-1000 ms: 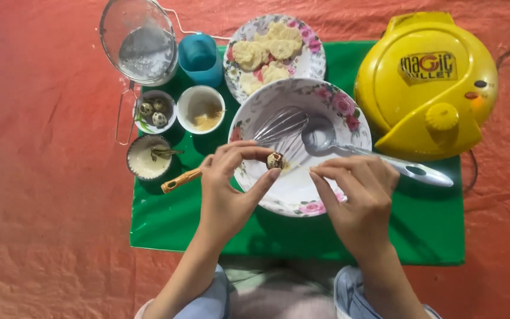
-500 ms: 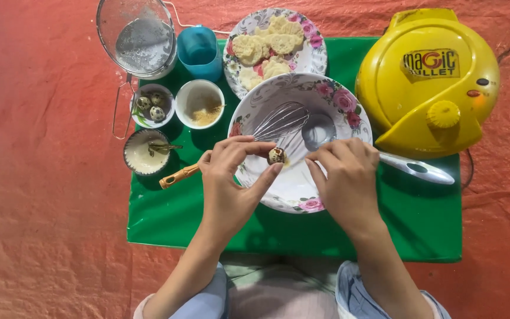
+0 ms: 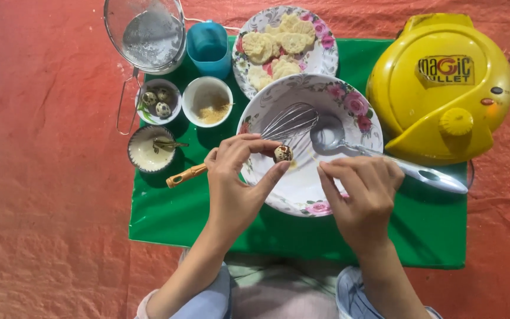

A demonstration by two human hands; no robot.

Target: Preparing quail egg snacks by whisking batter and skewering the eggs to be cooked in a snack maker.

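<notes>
Overhead, head view only. Left hand [image 3: 234, 189] is hovering over the near-left part of a large floral bowl [image 3: 349, 97], fingers clamped on a small speckled quail egg [image 3: 282, 154], pinching it between thumb and fingertips just above the bowl's inside. Right hand [image 3: 361, 198] is hanging over the bowl's near-right rim, fingers drawn together in a pinch, thumb meeting forefinger close beside the egg; whether anything tiny is sitting between them, cannot tell. The two hands are lying near each other but not touching.

Inside the bowl a wire whisk [image 3: 287, 121] is resting with its orange-tan handle sticking out over the left rim onto the green mat [image 3: 166, 218]. A metal spoon [image 3: 329, 133] is lying in the bowl too, its handle running right across the rim toward the mat.

Behind the bowl, touching or just overlapping its far rim, a floral plate [image 3: 320, 56] is carrying pale yellow cakes [image 3: 278, 47]. Left of that plate a blue cup [image 3: 208, 44] is standing, and beside it a mesh sieve [image 3: 146, 32] dusted with white powder. Three small bowls are sitting left of the large one: one with more speckled eggs [image 3: 157, 101], one with tan granules [image 3: 208, 100], one with white cream and a small spoon [image 3: 149, 150]. A round yellow appliance [image 3: 438, 88] is sitting at the right with its lid shut. Everything is lying on an orange-red sheet [image 3: 42, 177]. The person's knees are showing at the bottom edge.
</notes>
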